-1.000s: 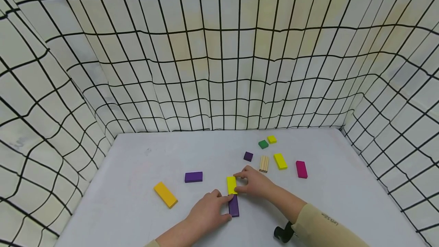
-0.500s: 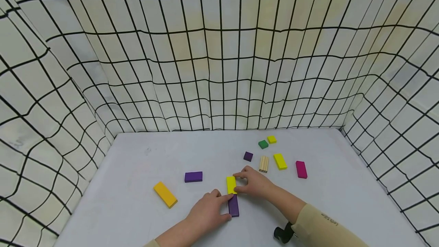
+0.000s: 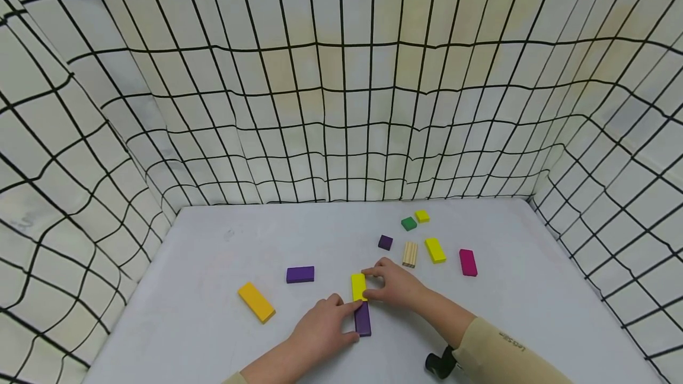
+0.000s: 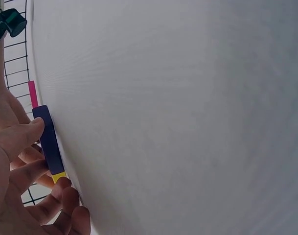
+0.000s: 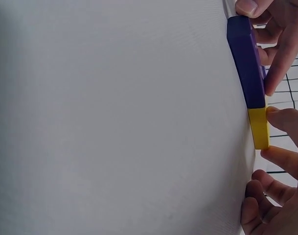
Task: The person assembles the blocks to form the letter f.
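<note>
My left hand (image 3: pixel 324 326) holds a purple rectangular block (image 3: pixel 363 320) flat on the table, thumb at its near end and index finger by its far end. End to end with it lies a yellow block (image 3: pixel 358 287), which the right hand (image 3: pixel 397 284) holds with the thumb at its right side and the index finger at its far end. In the right wrist view the purple block (image 5: pixel 246 63) meets the yellow block (image 5: pixel 259 128) in one line. The left wrist view shows the thumb on the dark-looking purple block (image 4: pixel 50 142), with a little yellow beyond.
To the left lie an orange block (image 3: pixel 257 302) and another purple block (image 3: pixel 300 274). Right and behind are a small dark purple block (image 3: pixel 385 242), a striped wooden piece (image 3: pixel 409 255), green (image 3: pixel 408 223), yellow (image 3: pixel 435 250) and magenta (image 3: pixel 468 262) blocks. Black netting (image 3: pixel 347 93) surrounds the white table (image 3: pixel 213 242).
</note>
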A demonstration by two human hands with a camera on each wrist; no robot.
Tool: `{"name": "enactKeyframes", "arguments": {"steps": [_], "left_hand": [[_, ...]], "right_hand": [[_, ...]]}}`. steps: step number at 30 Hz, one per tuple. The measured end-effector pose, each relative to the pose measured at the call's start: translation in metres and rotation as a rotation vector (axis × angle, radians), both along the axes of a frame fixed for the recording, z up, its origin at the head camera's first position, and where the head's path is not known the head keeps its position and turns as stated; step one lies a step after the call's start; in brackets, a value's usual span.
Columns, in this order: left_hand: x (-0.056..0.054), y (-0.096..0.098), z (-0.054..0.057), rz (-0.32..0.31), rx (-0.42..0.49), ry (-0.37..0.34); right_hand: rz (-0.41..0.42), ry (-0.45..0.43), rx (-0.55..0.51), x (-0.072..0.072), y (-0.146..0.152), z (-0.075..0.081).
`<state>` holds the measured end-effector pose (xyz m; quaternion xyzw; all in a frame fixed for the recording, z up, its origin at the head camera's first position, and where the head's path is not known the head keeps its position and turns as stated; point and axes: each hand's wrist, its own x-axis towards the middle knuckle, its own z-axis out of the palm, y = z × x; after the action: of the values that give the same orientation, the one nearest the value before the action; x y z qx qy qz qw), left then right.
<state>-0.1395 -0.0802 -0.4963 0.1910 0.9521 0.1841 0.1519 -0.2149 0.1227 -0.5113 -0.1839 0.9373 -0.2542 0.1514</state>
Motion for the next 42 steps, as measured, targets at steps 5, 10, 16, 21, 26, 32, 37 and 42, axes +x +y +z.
{"name": "enactKeyframes", "arguments": {"steps": [5,10,16,21,26,32,37,42], "left_hand": [[0.0009,-0.0008,0.0010,-0.006,-0.001,0.009],[0.0015,-0.0009,0.0029,-0.006,-0.001,0.008],[0.0022,-0.0019,0.0025,-0.005,-0.004,0.007],[0.0024,-0.0019,0.0023,-0.006,-0.003,0.003],[0.0027,-0.0012,0.0021,-0.012,0.004,0.010],[0.0041,-0.0028,0.0019,0.004,0.009,0.011],[0.0040,-0.0032,0.0018,0.005,0.015,0.016],[0.0041,-0.0029,0.0007,-0.004,0.018,0.026]], "right_hand": [[-0.004,0.001,-0.011,0.0008,-0.0012,-0.0007],[-0.006,0.012,-0.010,0.0013,-0.0017,-0.0029],[-0.001,0.007,-0.022,0.0020,-0.0027,-0.0011],[-0.003,0.006,-0.026,0.0024,-0.0023,-0.0008],[-0.008,0.007,-0.030,0.0023,-0.0014,-0.0017],[-0.005,0.016,-0.027,0.0021,-0.0024,-0.0025],[0.012,0.026,-0.039,0.0038,-0.0006,-0.0019],[0.072,0.043,-0.034,0.0084,0.0055,0.0007]]}}
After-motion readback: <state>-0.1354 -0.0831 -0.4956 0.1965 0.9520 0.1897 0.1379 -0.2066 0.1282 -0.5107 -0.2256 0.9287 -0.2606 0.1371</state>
